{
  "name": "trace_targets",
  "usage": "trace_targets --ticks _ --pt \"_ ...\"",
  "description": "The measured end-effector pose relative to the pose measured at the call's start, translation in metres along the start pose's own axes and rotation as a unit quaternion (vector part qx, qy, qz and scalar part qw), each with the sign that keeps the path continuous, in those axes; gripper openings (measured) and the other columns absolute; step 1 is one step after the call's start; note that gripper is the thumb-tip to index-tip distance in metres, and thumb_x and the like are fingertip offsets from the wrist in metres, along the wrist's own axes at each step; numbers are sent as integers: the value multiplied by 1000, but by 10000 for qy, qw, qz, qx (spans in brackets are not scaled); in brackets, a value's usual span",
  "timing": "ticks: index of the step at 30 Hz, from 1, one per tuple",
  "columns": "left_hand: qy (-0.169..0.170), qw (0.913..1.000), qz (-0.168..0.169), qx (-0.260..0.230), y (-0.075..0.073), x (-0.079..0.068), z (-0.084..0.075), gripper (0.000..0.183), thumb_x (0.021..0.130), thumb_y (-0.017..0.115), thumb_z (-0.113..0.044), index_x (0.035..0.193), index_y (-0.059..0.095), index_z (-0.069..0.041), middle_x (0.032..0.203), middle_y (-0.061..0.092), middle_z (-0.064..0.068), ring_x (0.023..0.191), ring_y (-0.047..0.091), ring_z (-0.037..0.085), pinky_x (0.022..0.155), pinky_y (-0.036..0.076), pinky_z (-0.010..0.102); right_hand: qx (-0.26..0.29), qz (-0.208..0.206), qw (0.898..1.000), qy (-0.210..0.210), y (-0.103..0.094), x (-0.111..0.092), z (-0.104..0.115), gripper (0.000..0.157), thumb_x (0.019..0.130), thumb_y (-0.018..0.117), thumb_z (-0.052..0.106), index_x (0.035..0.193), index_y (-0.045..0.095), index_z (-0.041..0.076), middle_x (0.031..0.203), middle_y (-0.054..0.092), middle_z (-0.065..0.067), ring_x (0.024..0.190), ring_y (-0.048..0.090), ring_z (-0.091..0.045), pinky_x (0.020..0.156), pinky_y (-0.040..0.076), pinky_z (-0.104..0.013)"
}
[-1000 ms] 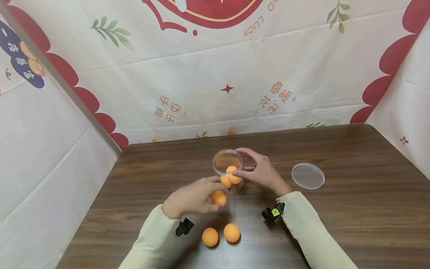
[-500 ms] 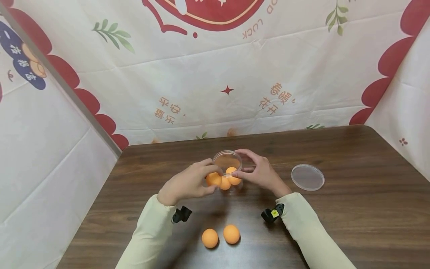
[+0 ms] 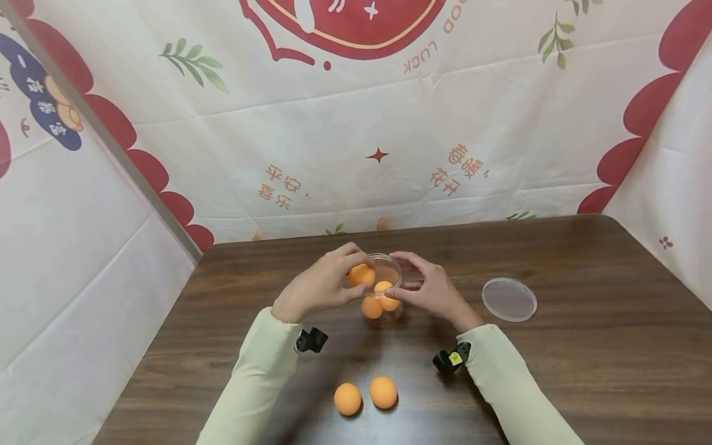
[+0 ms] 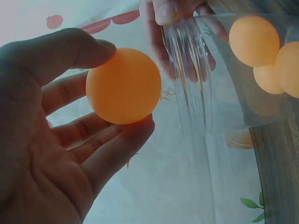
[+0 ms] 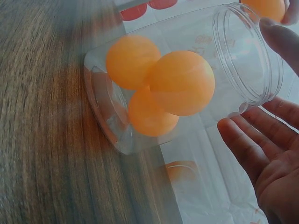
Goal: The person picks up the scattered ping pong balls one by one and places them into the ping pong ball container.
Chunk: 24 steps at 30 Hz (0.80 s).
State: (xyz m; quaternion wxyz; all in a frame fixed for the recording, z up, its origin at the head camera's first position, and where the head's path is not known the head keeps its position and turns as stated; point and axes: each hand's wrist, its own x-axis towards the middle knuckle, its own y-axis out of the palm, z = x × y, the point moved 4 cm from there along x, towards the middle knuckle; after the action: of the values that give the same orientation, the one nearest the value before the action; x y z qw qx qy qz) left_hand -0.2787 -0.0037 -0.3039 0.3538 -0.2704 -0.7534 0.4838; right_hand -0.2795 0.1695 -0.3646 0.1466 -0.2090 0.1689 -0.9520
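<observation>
My left hand pinches an orange ping-pong ball between thumb and fingertips. In the left wrist view this ball is just outside the mouth of a clear plastic jar, apart from the rim. The jar stands upright on the table, uncovered. Around its neck curl the thumb and fingers of my right hand. Three orange ping-pong balls lie together toward the jar's bottom, seen through its wall. Two more, a left ball and a right ball, rest on the table nearer to me.
A round clear lid lies flat on the brown wooden table, right of my right hand. Behind the far table edge hangs a white printed cloth. Each wrist wears a small black camera.
My left hand has carried its ball from the jar's near side up to the left of its mouth. The right hand has kept its hold on the jar.
</observation>
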Motion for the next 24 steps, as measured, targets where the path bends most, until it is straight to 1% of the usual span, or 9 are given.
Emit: trace_targets --ticks 6,13,17,24 --pt "-141 9998 -136 -12 2 9 10 26 79 64 -14 104 60 -10 103 52 0 77 49 8 66 44 20 16 -19 10000 -73 1 0 -2 60 73 74 13 125 46 0 126 49 -19 111 50 -36 77 50 -38" --pt "-360 9992 -102 -166 12 13 16 26 82 62 -17 106 60 -9 106 51 2 75 50 11 65 44 20 12 3 9999 -129 2 -1 -4 60 73 73 11 124 46 -1 125 49 -20 112 50 -34 77 50 -39" --pt "-359 9992 -101 -137 16 15 18 25 81 63 -17 105 60 -10 104 51 1 74 51 13 64 44 19 -25 -5 9999 -152 2 0 -4 60 73 73 12 125 46 -1 126 48 -20 112 50 -34 77 50 -39" --pt "-336 9993 -54 -162 19 18 18 26 82 62 -17 106 60 -9 104 50 1 74 49 11 66 44 20 41 -22 9999 -137 0 0 -2 59 73 73 10 125 46 2 127 47 -21 112 50 -33 77 50 -41"
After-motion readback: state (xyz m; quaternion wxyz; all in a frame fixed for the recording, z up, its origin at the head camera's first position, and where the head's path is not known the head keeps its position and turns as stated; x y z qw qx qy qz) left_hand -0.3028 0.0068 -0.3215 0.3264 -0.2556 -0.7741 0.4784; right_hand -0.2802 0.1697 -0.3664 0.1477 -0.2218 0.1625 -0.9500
